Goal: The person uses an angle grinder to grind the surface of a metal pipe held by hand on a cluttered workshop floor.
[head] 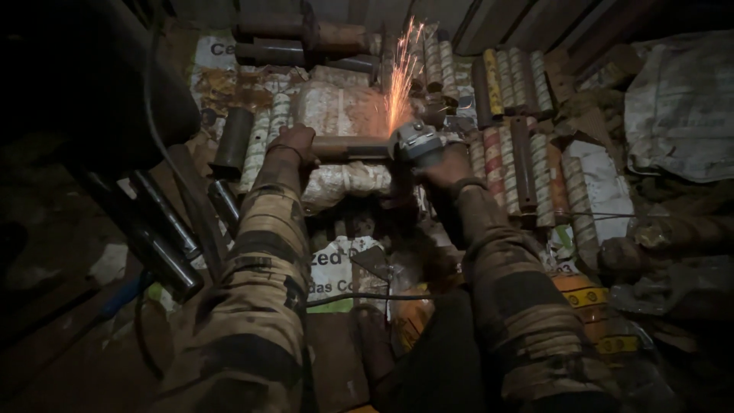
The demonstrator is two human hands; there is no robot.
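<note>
At the far left, dark steel tubes lie slanted in shadow on the dim floor, and beside them a short grey pipe offcut stands among wrapped rolls. The left hand, in a striped, grimy sleeve, is closed around the near end of a rusty brown metal pipe, pinning it down across a pale tied sack that serves as its rest. The pipe runs level from that hand towards the right, where the right hand is wrapped tight around the body of a grey angle grinder, its disc biting the pipe's far end. A fan of orange sparks shoots up and away, so the cut is under way; I judge it unfinished, since the pipe looks whole on both sides of the disc, though how deep the kerf goes is hidden by glare. Finished-looking pieces may be the rows of short ribbed rods with red and yellow bands stacked to the right, but that is a guess. The work surface is the floor itself, strewn with printed sacks, scrap and a thin black cable. The room is very dark, with a crumpled grey tarpaulin at the far right.
</note>
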